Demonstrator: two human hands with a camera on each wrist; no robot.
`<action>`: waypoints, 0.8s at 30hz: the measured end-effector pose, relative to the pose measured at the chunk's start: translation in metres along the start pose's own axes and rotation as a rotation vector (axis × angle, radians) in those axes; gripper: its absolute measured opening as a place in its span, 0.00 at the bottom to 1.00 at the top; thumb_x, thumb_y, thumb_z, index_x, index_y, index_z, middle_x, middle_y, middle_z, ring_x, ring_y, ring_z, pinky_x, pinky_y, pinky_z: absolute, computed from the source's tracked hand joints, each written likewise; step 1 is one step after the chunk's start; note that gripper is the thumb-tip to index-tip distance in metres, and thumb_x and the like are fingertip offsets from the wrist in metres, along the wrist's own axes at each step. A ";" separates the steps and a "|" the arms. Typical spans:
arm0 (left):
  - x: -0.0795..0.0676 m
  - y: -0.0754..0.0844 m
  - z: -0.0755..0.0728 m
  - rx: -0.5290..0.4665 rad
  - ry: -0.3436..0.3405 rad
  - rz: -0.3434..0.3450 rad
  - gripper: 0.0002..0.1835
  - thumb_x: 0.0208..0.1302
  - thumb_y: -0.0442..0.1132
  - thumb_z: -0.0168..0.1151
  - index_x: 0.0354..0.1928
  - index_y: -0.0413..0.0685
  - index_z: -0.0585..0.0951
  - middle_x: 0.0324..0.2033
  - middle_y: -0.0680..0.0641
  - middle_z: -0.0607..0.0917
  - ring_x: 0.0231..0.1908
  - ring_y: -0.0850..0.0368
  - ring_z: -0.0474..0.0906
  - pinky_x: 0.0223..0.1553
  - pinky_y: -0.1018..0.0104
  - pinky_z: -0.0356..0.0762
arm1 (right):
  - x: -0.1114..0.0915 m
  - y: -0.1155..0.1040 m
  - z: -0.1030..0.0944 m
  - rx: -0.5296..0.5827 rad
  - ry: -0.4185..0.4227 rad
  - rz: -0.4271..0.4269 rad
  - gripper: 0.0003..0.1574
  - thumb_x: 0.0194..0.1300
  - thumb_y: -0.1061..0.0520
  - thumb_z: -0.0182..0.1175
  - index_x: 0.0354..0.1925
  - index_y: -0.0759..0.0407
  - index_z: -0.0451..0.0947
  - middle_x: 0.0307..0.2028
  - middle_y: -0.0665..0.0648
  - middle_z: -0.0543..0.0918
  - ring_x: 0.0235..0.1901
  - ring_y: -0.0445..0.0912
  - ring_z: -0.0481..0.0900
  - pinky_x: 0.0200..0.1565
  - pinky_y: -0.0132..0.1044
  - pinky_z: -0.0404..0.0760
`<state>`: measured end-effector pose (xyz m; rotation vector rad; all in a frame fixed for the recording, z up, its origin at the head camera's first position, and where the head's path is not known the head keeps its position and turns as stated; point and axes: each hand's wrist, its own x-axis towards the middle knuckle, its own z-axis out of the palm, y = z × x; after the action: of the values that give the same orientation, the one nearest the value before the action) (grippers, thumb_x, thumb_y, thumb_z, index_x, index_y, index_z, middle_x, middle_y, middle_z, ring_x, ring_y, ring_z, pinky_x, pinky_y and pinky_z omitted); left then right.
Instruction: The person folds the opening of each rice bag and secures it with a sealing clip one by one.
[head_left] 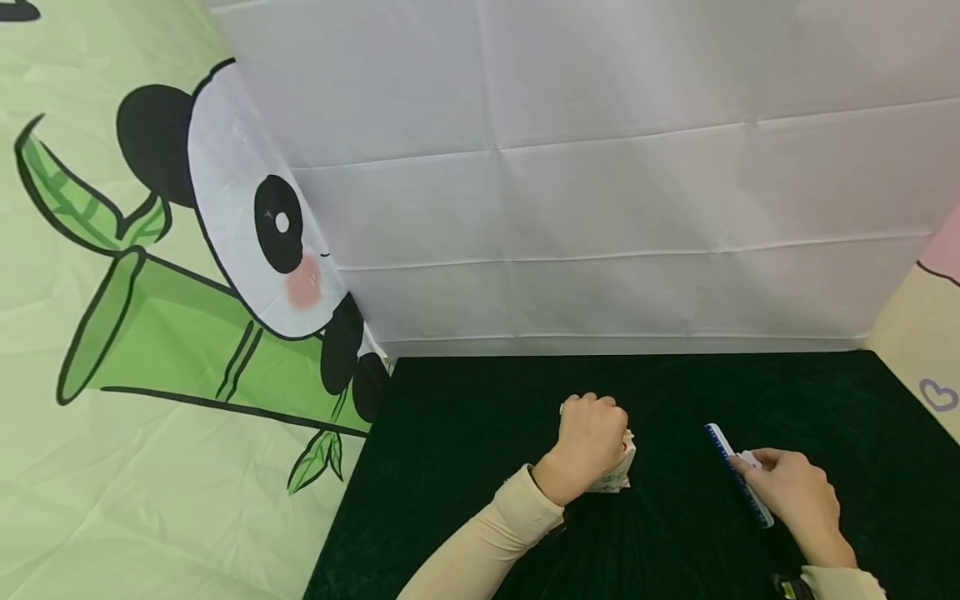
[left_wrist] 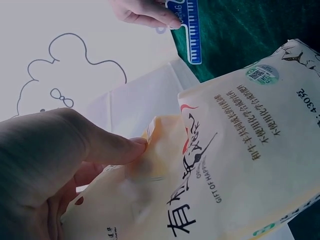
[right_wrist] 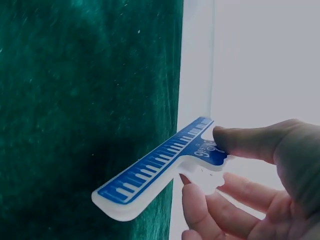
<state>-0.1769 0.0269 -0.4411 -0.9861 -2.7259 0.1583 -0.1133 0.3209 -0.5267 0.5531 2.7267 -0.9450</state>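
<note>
My left hand (head_left: 588,437) grips the top end of a cream paper food package (left_wrist: 240,125), thumb over a translucent yellowish patch. Black Chinese characters and a round green sticker show on the package in the left wrist view. In the head view the hand hides most of it. My right hand (head_left: 798,496) pinches a long blue-and-white clip (right_wrist: 160,165) with a piano-key print. The thumb presses its blue handle tab while the fingers curl beneath the white lower tab. Held right of the package, the clip is apart from it.
A dark green cloth (head_left: 480,508) covers the table. Behind it hangs a creased white sheet (head_left: 600,208). To the left is a light green panda-print backdrop (head_left: 90,467), and to the right a cream printed one (head_left: 918,342).
</note>
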 end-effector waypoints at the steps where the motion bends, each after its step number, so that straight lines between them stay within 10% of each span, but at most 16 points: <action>1: 0.000 0.000 0.000 0.000 0.001 -0.001 0.07 0.69 0.52 0.71 0.38 0.63 0.93 0.29 0.58 0.87 0.26 0.63 0.75 0.27 0.72 0.69 | 0.000 -0.001 0.000 -0.001 -0.001 -0.009 0.55 0.74 0.24 0.54 0.70 0.71 0.71 0.56 0.82 0.76 0.37 0.55 0.77 0.35 0.46 0.75; 24: -0.001 -0.003 -0.002 -0.013 -0.015 0.003 0.07 0.70 0.52 0.71 0.39 0.63 0.93 0.30 0.58 0.87 0.26 0.63 0.76 0.28 0.72 0.69 | -0.012 -0.016 0.001 0.014 0.013 -0.214 0.46 0.78 0.31 0.55 0.70 0.68 0.74 0.50 0.73 0.84 0.37 0.49 0.79 0.34 0.38 0.74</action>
<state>-0.1778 0.0241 -0.4391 -0.9962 -2.7423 0.1488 -0.1091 0.3051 -0.5146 0.2743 2.8351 -1.0119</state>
